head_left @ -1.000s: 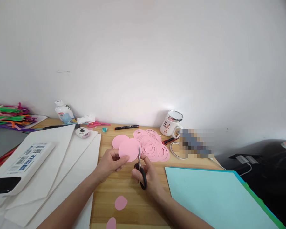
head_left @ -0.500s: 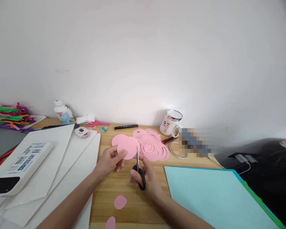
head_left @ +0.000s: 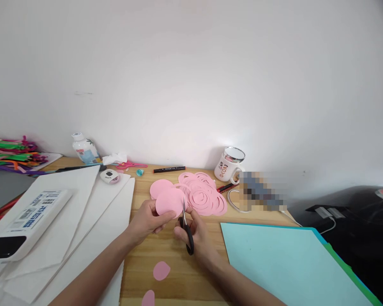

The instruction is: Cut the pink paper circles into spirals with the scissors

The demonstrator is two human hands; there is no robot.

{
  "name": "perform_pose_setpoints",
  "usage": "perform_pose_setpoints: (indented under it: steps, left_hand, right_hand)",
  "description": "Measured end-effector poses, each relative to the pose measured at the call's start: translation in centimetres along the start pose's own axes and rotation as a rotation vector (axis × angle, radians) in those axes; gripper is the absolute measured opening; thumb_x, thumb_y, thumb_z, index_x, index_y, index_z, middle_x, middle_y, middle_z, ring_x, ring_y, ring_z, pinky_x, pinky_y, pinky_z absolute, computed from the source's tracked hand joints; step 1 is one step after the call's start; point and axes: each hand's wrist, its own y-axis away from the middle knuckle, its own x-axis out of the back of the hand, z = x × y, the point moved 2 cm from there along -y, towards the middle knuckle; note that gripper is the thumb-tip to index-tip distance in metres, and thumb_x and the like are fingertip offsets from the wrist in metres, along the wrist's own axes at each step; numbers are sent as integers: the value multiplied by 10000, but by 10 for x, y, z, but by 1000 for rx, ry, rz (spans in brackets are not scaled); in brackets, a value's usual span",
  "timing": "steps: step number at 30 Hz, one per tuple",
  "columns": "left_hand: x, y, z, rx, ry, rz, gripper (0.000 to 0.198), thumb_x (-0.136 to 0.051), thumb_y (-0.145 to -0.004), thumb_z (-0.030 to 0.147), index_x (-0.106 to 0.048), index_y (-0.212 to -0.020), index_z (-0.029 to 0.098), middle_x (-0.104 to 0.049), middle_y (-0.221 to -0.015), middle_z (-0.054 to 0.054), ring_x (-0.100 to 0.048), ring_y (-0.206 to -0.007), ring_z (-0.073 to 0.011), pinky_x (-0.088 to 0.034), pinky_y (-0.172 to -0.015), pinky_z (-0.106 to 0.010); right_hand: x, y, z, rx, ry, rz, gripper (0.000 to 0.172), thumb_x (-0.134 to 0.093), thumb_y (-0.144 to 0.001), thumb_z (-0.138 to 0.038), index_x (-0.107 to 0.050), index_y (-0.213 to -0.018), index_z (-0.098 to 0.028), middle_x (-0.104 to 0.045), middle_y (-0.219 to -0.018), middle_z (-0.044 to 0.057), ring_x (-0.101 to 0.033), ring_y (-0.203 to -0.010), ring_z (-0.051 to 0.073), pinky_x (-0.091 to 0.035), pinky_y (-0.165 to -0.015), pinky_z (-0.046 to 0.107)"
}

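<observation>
Between the thumb and fingers of my left hand [head_left: 149,219] is a round pink paper piece [head_left: 168,201]. My right hand [head_left: 196,238] grips black-handled scissors [head_left: 189,239], with the blades upright at the paper's right edge. A thin pink strip curls off the top of the round toward the right. Behind it lies another pink paper circle [head_left: 160,188], partly covered. To the right is a heap of spiral and ring-shaped pink paper scraps [head_left: 204,195]. Two small pink petal-shaped pieces [head_left: 161,270] lie nearer me on the wooden table.
White sheets [head_left: 108,238] with a white boxy device [head_left: 35,221] cover the left side. Light-blue sheets [head_left: 281,259] lie at right. Along the wall stand a mug [head_left: 225,168], a black marker [head_left: 169,169], a white bottle [head_left: 84,148] and pipe cleaners [head_left: 15,153].
The paper round has turned and dipped slightly in my left hand. The blades sit a little lower, and a cut strip now shows along the round's top edge.
</observation>
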Motion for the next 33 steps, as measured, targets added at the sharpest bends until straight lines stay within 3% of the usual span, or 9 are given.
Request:
perform_pose_setpoints:
  steps: [5,15,26,33]
  left_hand:
    - [0,0,0,1,-3,-2,322,-649,-682,362,-471,-506,159,-426,-381,69,-318,-335,-45,-207,-346,-178]
    - [2,-1,-1,-9,-14,13,363,-625,-698,384,-442,-478,161,-399,-365,69,-304,-337,-40,-192,-346,-181]
    - [2,-2,-2,5,134,36,292,-647,-696,393,-511,-618,146,-555,-450,34,-424,-312,-62,-293,-315,-180]
    - [3,-4,-5,17,102,3,296,-660,-691,363,-500,-572,145,-532,-425,39,-403,-319,-50,-278,-328,-170]
  right_hand:
    - [0,1,2,-19,81,17,485,-663,-670,-482,-426,-1005,-225,-459,-533,-83,-401,-444,100,-323,-431,212]
    - [0,1,1,-20,64,8,463,-640,-694,-443,-395,-1014,-215,-434,-453,-111,-378,-390,92,-305,-397,199]
    - [-1,0,5,-32,61,20,466,-642,-684,-432,-397,-1015,-213,-433,-396,-133,-361,-318,79,-338,-384,204]
    - [0,0,5,-40,76,27,474,-669,-668,-427,-425,-1010,-207,-489,-483,-91,-426,-407,97,-327,-410,203]
